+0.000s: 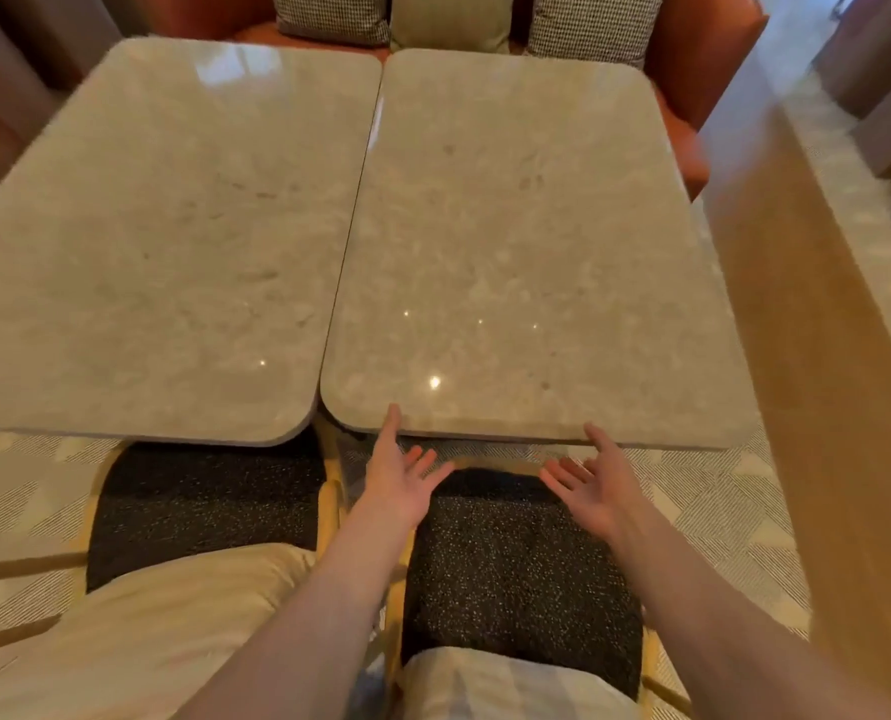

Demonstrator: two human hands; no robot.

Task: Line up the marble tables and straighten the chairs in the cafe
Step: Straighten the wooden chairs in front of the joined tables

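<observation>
Two beige marble tables stand side by side, long edges nearly touching. The left table [162, 241] reaches a little nearer to me than the right table [526, 252]. My left hand [399, 480] is open, palm up, with its thumb against the right table's near edge. My right hand [591, 485] is open too, thumb at the same edge further right. Two chairs with dark speckled seats sit tucked below: the left chair [199, 506] and the right chair [516, 569], each with a cream backrest close to me.
An orange bench [703, 59] with checked and plain cushions [588, 23] runs behind the tables. A wooden partition [817, 330] rises along the right side. Patterned carpet [17, 485] covers the floor.
</observation>
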